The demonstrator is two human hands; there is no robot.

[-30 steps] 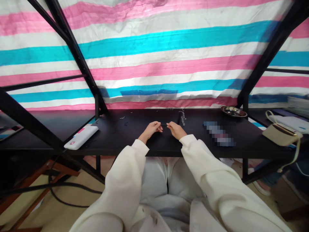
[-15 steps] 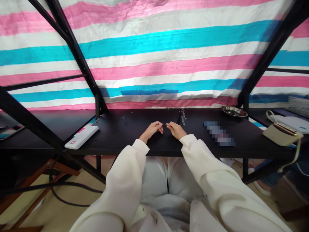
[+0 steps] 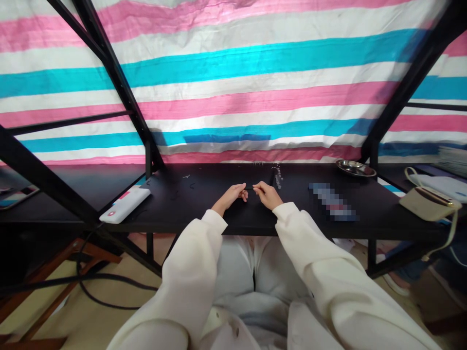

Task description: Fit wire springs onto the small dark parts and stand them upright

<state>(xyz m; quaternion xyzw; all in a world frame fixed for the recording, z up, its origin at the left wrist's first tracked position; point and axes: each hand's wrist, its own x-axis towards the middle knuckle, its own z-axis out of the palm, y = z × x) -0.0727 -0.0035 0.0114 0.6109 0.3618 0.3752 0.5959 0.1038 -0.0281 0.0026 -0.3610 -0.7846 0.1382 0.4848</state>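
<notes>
Just above the black table [image 3: 204, 214], my left hand [image 3: 235, 194] and my right hand [image 3: 267, 194] face each other, fingertips pinched close together. Between them stretches a thin dark cord-like piece [image 3: 249, 188], with one end in each pinch. It is too small and dark against the tabletop to name more exactly. Behind my right hand lies a string of small clear beads [image 3: 278, 177], beside a slim black stick-like thing [image 3: 272, 176].
A white oblong device [image 3: 125, 206] lies at left. To the right are a blurred-out flat item [image 3: 333, 201], a shiny metal dish [image 3: 355, 168] and a beige pouch [image 3: 426, 203]. Thread scraps [image 3: 186, 176] lie at back left. Black frame posts [image 3: 127, 97] rise on both sides.
Both hands keep their pinch on the dark piece and have barely moved. The whole view has shifted slightly.
</notes>
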